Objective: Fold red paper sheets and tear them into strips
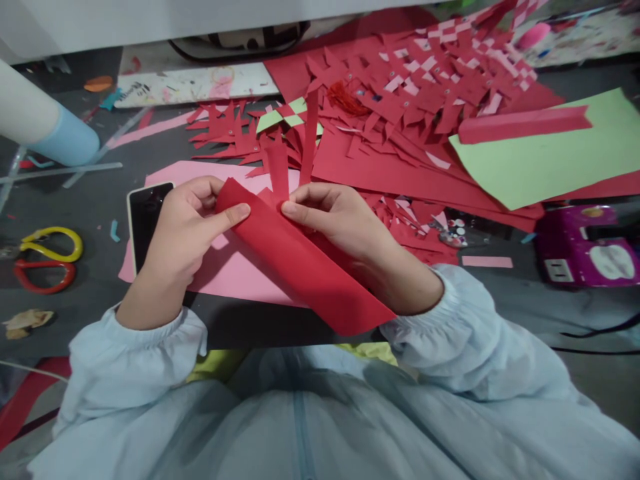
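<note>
A long folded piece of red paper [300, 267] slants across the middle, held up over a pink sheet [225, 270]. My left hand [185, 227] pinches its upper left end, thumb lying on the front face. My right hand [335, 217] is closed at its upper edge, thumb and fingers pressed together where red paper strips [309, 143] rise behind the fold. Whether those strips are joined to the folded piece is hidden by the fingers. Partly under my left hand lies a dark-screened phone [147, 220].
Scissors [50, 260] with yellow and red handles lie left, below a white-and-blue cylinder [65, 133]. Red cut-paper pieces [425, 87] pile up at the back. A green sheet [550, 160] and a purple device [590, 247] are on the right.
</note>
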Demonstrator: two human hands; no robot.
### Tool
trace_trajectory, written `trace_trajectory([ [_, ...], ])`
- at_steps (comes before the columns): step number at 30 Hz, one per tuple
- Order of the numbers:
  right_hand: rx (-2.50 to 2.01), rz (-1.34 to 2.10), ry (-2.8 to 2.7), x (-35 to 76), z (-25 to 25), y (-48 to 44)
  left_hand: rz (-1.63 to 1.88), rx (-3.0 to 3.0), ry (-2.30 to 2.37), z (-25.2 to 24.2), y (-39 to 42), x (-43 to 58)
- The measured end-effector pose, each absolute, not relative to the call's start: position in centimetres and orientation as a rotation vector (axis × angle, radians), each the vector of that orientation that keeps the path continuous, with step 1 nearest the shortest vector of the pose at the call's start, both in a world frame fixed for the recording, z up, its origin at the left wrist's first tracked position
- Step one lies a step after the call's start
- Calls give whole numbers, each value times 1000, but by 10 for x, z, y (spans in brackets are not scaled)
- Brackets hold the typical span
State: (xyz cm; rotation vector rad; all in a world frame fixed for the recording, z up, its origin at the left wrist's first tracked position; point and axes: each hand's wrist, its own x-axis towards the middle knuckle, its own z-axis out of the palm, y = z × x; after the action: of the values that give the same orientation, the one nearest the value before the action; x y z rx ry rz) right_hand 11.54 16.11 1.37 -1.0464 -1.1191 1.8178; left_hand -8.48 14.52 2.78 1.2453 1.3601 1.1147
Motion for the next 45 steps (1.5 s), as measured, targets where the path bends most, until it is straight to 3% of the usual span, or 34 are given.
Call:
trace_trajectory([
  [4,-1075,1918,-1158,118,14,164,1195,1240,1332,26,146,-88],
  [19,-1050,1679,-1221,117,14,161,1252,1278,1330,24,148,-91],
  [27,-1045,1875,-1216,122,16,164,1230,1283,1365,29,146,-92],
  [36,-1067,1558,-1327,118,15,163,1222,1287,1413,27,145,-93],
  [45,-1094,1790,-1296,124,17,165,1244,1304,1430,26,146,-93],
])
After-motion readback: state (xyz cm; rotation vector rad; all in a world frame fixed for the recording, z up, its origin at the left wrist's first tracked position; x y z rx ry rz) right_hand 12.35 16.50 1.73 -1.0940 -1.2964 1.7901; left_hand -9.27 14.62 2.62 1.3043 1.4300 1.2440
